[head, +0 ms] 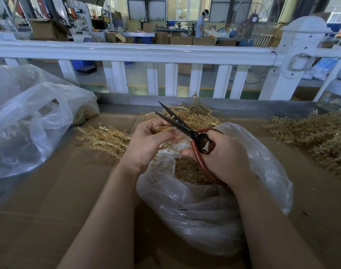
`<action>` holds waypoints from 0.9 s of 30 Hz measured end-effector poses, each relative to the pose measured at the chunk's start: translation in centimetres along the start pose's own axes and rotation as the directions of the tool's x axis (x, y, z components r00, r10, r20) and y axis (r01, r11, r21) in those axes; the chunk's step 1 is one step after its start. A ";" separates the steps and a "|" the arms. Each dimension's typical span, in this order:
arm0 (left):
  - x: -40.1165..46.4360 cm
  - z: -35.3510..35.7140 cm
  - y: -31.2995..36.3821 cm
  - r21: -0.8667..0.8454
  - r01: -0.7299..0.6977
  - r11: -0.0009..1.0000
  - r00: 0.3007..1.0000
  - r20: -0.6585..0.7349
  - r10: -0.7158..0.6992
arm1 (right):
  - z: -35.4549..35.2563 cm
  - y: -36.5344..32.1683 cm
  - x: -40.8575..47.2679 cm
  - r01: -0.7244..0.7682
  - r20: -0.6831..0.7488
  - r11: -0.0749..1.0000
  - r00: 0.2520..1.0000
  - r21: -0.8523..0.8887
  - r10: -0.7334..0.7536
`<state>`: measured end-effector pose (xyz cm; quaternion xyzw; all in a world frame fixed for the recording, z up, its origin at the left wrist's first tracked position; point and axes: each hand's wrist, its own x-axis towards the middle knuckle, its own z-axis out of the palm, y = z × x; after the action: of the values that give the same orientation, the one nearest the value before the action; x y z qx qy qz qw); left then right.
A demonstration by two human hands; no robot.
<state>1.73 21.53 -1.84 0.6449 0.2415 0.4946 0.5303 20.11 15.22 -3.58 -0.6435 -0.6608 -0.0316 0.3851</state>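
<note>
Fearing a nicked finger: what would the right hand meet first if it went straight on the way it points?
Probably the amber plastic stem pinched by the left hand, between the open blades of the red-handled black scissors the right hand grips; depth unclear.

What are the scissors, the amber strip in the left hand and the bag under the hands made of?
Scissors: dark matte blades, probably steel; handles sheathed in smooth red-brown rubber or plastic. Amber strip: translucent and glossy, looks like moulded plastic. Bag: thin clear plastic film, creased, with a soft shine.
</note>
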 end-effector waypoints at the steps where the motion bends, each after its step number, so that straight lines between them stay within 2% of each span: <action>1: 0.0 0.0 0.0 -0.011 -0.013 1.000 1.000 -0.007 0.013 | 0.0 0.0 0.0 -0.009 -0.002 1.000 1.000 0.004 0.009; 12: 0.1 0.2 0.1 0.009 -0.079 0.997 0.992 -0.093 0.079 | 0.3 0.2 0.1 -0.019 -0.023 1.000 1.000 0.015 0.019; 20: 0.0 0.3 0.3 0.003 -0.100 0.995 0.991 -0.087 0.100 | 0.1 0.2 0.2 -0.027 -0.018 1.000 0.999 0.014 0.028; 27: 0.2 0.4 0.1 0.111 -0.114 0.987 0.986 -0.108 0.126 | 0.0 0.1 0.1 -0.015 0.001 1.000 1.000 -0.019 0.015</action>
<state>2.18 21.48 -1.65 0.6554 0.2577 0.5488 0.4504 20.22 15.30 -3.56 -0.6519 -0.6559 -0.0344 0.3789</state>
